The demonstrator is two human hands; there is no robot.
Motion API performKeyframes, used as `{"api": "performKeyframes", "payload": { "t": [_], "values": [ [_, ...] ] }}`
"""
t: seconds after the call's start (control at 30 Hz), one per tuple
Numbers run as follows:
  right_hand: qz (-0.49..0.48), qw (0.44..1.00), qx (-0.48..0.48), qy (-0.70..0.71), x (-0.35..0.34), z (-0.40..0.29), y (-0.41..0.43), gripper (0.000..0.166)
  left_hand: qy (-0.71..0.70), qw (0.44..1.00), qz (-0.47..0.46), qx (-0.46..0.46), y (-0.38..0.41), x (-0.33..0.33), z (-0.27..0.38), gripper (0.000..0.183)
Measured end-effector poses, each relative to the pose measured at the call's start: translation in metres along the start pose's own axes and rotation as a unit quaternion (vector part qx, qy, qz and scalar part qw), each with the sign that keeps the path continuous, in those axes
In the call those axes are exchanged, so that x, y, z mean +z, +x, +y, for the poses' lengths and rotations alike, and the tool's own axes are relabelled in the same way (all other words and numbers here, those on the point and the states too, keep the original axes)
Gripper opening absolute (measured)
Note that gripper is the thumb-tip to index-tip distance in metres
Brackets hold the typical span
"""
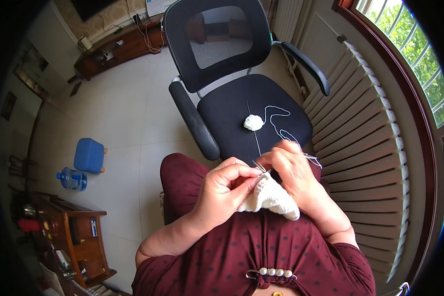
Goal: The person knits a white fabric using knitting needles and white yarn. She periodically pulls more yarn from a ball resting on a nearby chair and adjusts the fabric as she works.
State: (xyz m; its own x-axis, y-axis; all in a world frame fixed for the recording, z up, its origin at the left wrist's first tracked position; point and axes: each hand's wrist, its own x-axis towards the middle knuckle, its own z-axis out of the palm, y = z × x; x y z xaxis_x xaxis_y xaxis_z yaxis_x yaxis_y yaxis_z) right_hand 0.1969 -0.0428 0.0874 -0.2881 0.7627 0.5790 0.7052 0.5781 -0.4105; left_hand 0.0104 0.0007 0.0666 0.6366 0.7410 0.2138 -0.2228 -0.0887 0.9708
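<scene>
A small piece of white knitting [273, 198] hangs in front of my torso, between both hands. My left hand [224, 187] pinches its upper edge, thumb and forefinger close to the thin metal knitting needles [259, 166]. On the other side, my right hand [290, 168] is curled in at the needles with its fingertips together; its grip is partly hidden and slightly blurred. A ball of white yarn [253, 122] rests on the black chair seat [222, 107], with another thin needle [257, 142] passing through or beneath it. Loose yarn [277, 127] winds from the ball towards my right hand.
The office chair has a mesh backrest [222, 37] and a left-hand armrest [194, 120]. A white radiator [362, 159] runs along the right under a barred window [410, 44]. Leftward are a blue stool [88, 155], a water bottle [73, 179] and a wooden shelf unit [83, 240].
</scene>
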Motion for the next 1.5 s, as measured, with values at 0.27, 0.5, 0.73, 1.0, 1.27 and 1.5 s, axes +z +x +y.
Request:
{"api": "performKeyframes", "payload": {
  "t": [0.27, 0.5, 0.73, 1.0, 1.27, 1.5],
  "values": [
    [0.133, 0.978, -0.113, -0.113, -0.005, -0.018, -0.011, 0.041, -0.08, 0.995, 0.053, -0.025, -0.021, 0.001, 0.015, 0.014],
    [0.126, 0.979, -0.132, -0.093, 0.002, -0.025, -0.023, 0.039, -0.103, 0.994, 0.034, -0.029, -0.031, -0.005, 0.018, 0.013],
    [0.16, 0.972, -0.128, -0.112, 0.007, -0.036, -0.015, 0.034, -0.061, 0.997, 0.014, -0.035, -0.039, -0.004, 0.02, 0.014],
    [0.136, 0.972, -0.157, -0.109, 0.004, -0.037, -0.024, 0.036, -0.09, 0.995, 0.046, -0.019, -0.042, -0.007, 0.019, 0.015],
    [0.132, 0.971, -0.145, -0.133, 0.003, -0.044, -0.027, 0.037, -0.126, 0.99, 0.063, -0.029, -0.044, -0.003, 0.017, 0.013],
    [0.134, 0.97, -0.154, -0.135, 0.004, -0.045, -0.027, 0.038, -0.189, 0.978, 0.059, -0.069, -0.044, -0.003, 0.018, 0.012]
  ]
}}
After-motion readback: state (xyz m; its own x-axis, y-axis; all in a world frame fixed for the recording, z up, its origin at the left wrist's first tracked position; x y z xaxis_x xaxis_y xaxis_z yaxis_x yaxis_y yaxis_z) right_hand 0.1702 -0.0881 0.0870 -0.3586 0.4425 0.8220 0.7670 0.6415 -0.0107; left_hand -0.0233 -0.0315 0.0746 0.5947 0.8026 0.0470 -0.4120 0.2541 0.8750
